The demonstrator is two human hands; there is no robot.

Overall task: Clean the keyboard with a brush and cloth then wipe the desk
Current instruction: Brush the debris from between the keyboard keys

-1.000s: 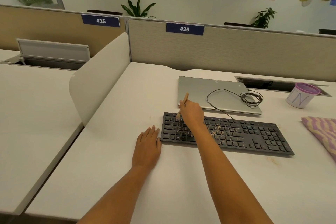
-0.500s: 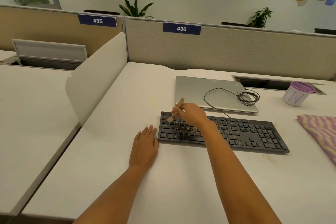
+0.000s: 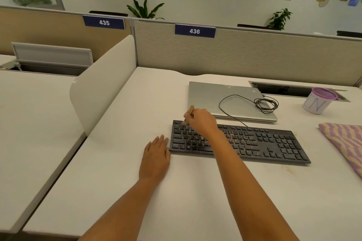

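- Brushing too briskly with the small wooden-handled brush [image 3: 190,109] could, I judge, scatter the tan crumbs off the flat black keyboard [image 3: 274,145] onto the white counter [image 3: 121,162], leaving more to wipe. Crumbs pushed down between the keys would be harder to lift out.
- Dragging the bristles sideways may shift the keyboard, since only the left hand [image 3: 155,156] steadies it.
- Its thin black cable [image 3: 264,103], looped on the closed silver laptop [image 3: 211,94], runs off the keyboard's back edge to the right of the brush and could snag the handle on a wide stroke.
- The right hand [image 3: 201,121] reaches over the keyboard's upper left corner. Its fingers curl round the brush, handle tilted up and away, bristles down at the top row of keys.
- The left hand lies flat on the counter, fingers straight, holding nothing. Its edge appears to touch the keyboard's left end.
- The striped purple-and-yellow cloth [image 3: 344,143] lies at the counter's right side, well apart from both hands.
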